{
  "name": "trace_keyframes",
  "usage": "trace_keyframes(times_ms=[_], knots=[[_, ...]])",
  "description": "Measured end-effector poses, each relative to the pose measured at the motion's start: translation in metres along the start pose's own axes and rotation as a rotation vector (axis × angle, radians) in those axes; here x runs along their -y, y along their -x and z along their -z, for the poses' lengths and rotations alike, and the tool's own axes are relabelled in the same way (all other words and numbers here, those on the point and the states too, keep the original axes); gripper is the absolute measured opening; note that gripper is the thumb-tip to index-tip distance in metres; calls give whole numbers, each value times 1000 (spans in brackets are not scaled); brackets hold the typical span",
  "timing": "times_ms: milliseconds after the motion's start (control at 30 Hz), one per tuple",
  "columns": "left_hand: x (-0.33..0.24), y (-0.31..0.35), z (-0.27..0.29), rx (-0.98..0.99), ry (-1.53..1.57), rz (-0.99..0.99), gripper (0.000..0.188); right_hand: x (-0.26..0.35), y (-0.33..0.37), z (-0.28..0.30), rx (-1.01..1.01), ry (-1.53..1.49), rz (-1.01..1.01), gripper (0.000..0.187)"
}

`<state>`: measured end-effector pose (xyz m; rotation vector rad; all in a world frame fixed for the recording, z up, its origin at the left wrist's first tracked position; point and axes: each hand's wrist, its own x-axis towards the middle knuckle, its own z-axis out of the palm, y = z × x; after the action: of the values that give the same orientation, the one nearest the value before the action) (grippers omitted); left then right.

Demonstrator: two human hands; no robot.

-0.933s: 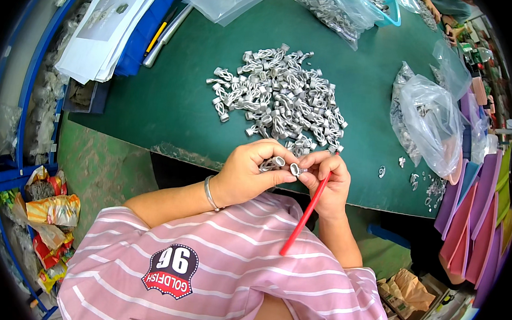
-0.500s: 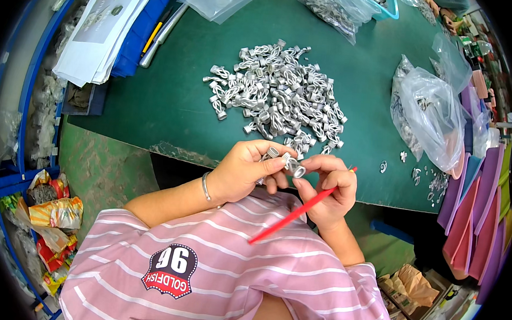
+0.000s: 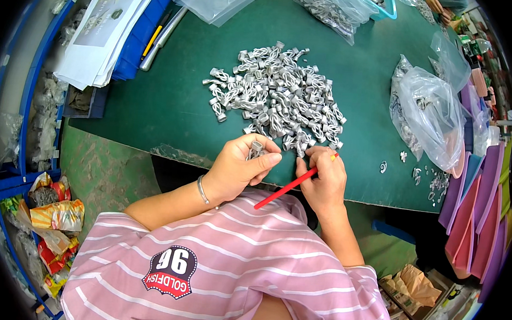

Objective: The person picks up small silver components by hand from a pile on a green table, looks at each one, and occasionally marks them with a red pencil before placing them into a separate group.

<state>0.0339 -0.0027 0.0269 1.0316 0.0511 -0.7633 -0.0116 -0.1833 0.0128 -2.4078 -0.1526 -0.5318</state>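
A pile of small silver metal parts (image 3: 279,94), each with a ribbed round collar and twisted loops, lies on the green table. My left hand (image 3: 241,162) is closed around at least one such metal part (image 3: 257,148), its round collar showing above the fingers. At the pile's near edge is my right hand (image 3: 325,178), with a slim red stick-like tool (image 3: 283,191) gripped in it. The tool slants down to the left, and a yellow bit shows at its upper end. The right thumb and fingertips reach the nearest parts; whether they pinch one I cannot tell.
Clear plastic bags (image 3: 430,102) stand at the right, near small metal scraps (image 3: 437,184). Another bag of parts (image 3: 327,13) and a light-blue basket (image 3: 385,10) are at the far edge. Papers (image 3: 100,30) lie on a blue bin (image 3: 136,43) at left. Another person's hand (image 3: 435,4) shows far right.
My hands have moved apart. The left has drawn back slightly left with a metal part; the right, with the red tool, has gone forward to the pile's near edge.
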Motion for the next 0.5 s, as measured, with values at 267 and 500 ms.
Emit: trace_keyframes(times_ms=[267, 500], knots=[[0, 1, -4, -19, -94, -3, 13, -2, -3, -3, -49, 52, 74, 24], [-6, 3, -7, -26, -179, -54, 20, -3, 4, 1, -6, -826, -277, 24]])
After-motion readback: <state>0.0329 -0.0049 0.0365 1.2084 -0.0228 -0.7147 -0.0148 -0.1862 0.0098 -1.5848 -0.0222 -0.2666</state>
